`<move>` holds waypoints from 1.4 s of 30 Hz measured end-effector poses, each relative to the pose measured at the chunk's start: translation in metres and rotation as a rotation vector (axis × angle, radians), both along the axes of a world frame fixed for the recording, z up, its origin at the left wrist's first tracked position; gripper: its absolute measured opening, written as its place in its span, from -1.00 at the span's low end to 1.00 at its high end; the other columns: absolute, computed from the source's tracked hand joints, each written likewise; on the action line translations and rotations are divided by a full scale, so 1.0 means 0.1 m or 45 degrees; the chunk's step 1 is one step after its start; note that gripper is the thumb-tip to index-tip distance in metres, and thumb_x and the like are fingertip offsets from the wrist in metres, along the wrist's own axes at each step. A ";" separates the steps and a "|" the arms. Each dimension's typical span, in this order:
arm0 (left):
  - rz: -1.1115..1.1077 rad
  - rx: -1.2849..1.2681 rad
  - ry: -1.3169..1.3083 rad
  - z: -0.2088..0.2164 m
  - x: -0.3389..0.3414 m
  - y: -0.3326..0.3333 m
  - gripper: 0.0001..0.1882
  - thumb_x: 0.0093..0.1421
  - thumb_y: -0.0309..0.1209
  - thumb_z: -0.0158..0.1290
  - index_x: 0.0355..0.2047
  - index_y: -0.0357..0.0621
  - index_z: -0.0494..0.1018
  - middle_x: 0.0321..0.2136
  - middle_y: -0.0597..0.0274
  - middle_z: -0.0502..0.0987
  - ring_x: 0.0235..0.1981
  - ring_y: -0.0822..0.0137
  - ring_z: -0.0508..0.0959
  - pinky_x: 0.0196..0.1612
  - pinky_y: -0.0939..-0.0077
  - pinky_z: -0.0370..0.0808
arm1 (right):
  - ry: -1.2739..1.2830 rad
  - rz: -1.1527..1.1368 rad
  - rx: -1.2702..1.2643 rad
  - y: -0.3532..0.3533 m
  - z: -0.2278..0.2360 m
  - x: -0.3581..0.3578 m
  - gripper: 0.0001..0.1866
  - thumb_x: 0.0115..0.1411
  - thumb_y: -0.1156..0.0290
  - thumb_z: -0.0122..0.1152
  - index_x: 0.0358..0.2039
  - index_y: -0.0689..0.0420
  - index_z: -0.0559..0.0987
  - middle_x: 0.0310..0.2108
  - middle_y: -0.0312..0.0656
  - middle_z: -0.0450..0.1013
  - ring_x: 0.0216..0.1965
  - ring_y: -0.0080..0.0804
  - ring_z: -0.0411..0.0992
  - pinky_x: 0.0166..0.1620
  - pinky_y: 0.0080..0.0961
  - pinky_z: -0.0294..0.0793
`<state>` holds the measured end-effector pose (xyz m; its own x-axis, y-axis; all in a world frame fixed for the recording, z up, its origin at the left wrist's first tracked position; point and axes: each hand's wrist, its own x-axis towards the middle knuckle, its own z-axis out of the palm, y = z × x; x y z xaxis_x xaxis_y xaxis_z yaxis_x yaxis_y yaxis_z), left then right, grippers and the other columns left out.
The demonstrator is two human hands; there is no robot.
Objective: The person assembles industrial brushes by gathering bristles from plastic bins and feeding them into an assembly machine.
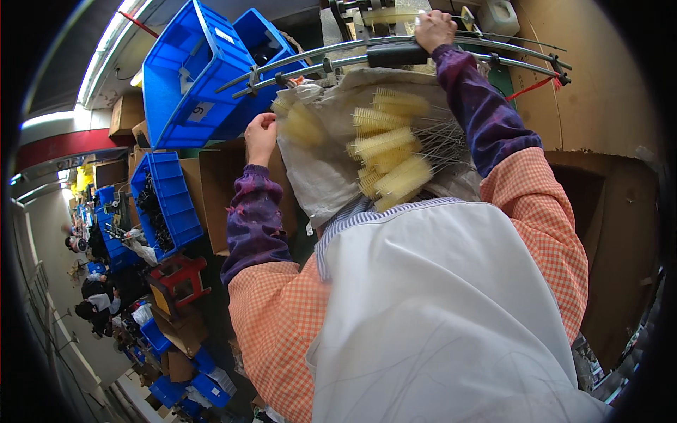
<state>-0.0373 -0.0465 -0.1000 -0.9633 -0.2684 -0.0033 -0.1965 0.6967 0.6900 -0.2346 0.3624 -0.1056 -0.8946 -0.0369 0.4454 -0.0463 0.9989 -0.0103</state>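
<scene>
My left hand (261,137) is raised at the left edge of a grey cloth (317,183), its fingers pinched together. Right beside the fingertips is a yellow bristle brush (302,125), smeared by motion; whether the fingers hold it I cannot tell. On the cloth over my lap lies a pile of several yellow bristle brushes (391,144) with thin twisted wire stems (444,141) pointing right. My right hand (436,29) reaches up to the machine (384,17) at the top, fingers curled by the metal rails; what they grip is hidden.
Two curved metal rails (310,60) with a black sleeve (396,54) cross in front of the machine. Blue crates (190,84) stand at the upper left, another blue crate (169,201) with dark parts below. Large cardboard (585,77) is on the right. A person (99,303) is far left.
</scene>
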 end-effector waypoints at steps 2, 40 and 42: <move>-0.004 0.068 -0.015 0.16 0.07 0.14 -0.83 -0.04 -0.51 0.03 -0.38 -0.24 0.48 -0.54 0.17 0.53 -0.51 0.42 0.53 -0.40 0.58 0.44 | -0.003 0.032 -0.013 -0.27 0.02 0.05 -0.77 -0.08 0.26 0.01 -0.41 0.00 0.56 -0.30 -0.23 0.41 -0.19 -0.22 0.31 -0.17 -0.24 0.26; -0.106 0.988 0.371 2.13 1.39 0.18 -0.84 -0.01 -0.57 0.07 -0.36 -0.22 0.44 -0.52 0.31 0.47 -0.50 0.51 0.49 -0.36 0.66 0.45 | -0.259 0.311 -0.034 1.31 -0.01 -0.25 -0.75 0.16 0.32 -0.16 -0.21 0.12 0.40 -0.27 0.05 0.36 -0.20 0.00 0.33 -0.20 -0.15 0.30; -0.151 1.087 0.364 2.11 1.32 0.25 -0.85 0.00 -0.57 0.07 -0.36 -0.20 0.44 -0.51 0.30 0.48 -0.49 0.51 0.49 -0.35 0.66 0.45 | -0.277 0.451 -0.223 1.35 0.23 0.13 -0.78 0.16 0.38 -0.14 -0.27 0.21 0.41 -0.33 0.03 0.37 -0.28 -0.08 0.36 -0.23 -0.23 0.30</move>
